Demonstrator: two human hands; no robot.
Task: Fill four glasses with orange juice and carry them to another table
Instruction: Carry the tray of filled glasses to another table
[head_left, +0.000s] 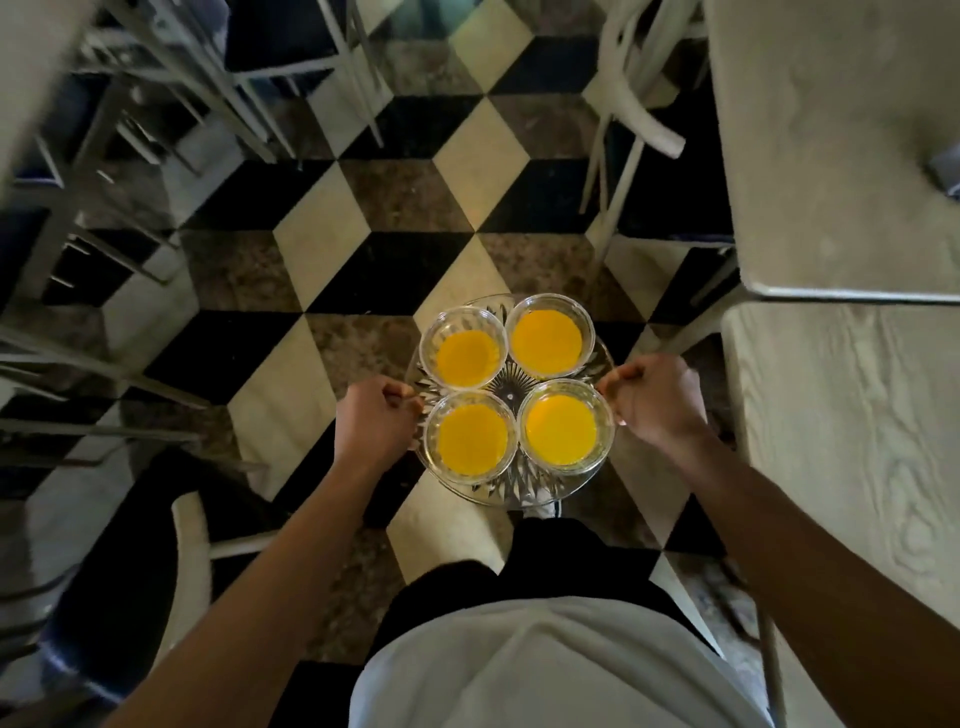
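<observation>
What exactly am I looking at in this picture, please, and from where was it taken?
There is no machine here: a person wears a wide-angle camera on the head, looking down past their light shirt and bare arms. The left hand and the right hand each grip an opposite edge of a round cut-glass tray, held in the air above a black, cream and brown tiled floor. Nothing rests on a table yet. On the tray stand four glasses of orange juice, two farther from the person and two nearer, close together. A pale wood-grain table runs along the right side, and chairs stand on both sides of the aisle.
</observation>
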